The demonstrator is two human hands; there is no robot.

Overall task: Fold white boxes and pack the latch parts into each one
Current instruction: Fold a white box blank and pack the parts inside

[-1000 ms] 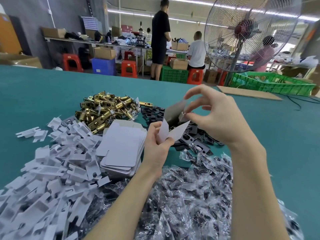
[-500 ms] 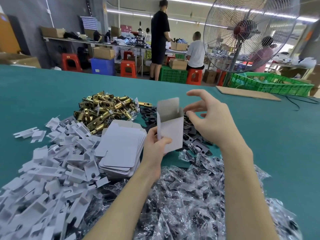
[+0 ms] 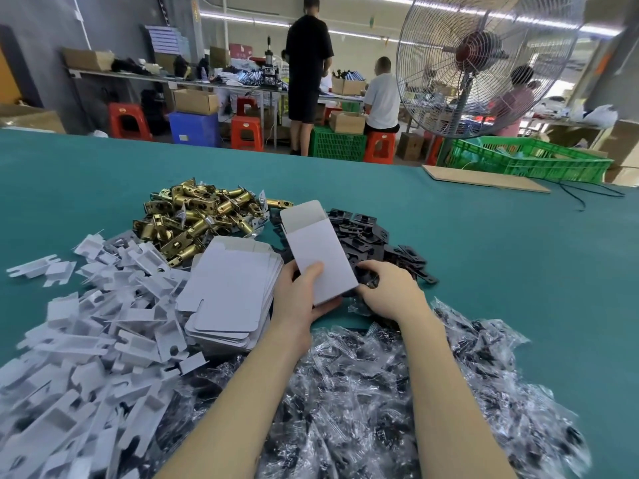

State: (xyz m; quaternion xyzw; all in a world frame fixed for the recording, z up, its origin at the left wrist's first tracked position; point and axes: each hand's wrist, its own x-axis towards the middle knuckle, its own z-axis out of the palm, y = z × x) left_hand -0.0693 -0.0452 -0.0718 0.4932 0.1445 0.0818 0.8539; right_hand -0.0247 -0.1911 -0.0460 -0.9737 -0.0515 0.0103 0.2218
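My left hand (image 3: 299, 305) grips a folded white box (image 3: 320, 250) by its lower end, thumb on the front. The box stands tilted with its top flap open. My right hand (image 3: 394, 288) is down at the near edge of the black plate pile (image 3: 366, 229), just right of the box, its fingers curled round a black plate. Brass latches (image 3: 193, 216) lie heaped at the back left. A stack of flat box blanks (image 3: 228, 292) sits left of my left hand.
White card inserts (image 3: 86, 340) cover the near left and clear bags of small parts (image 3: 363, 392) lie under my forearms. On the teal table (image 3: 501, 264), a cardboard sheet (image 3: 484, 179) and green crate (image 3: 525, 160) are at the far right, a fan (image 3: 477, 63) behind.
The box went from half-formed to squared up with its flap open. My right hand let go of the flap and dropped to the black plates beside the box.
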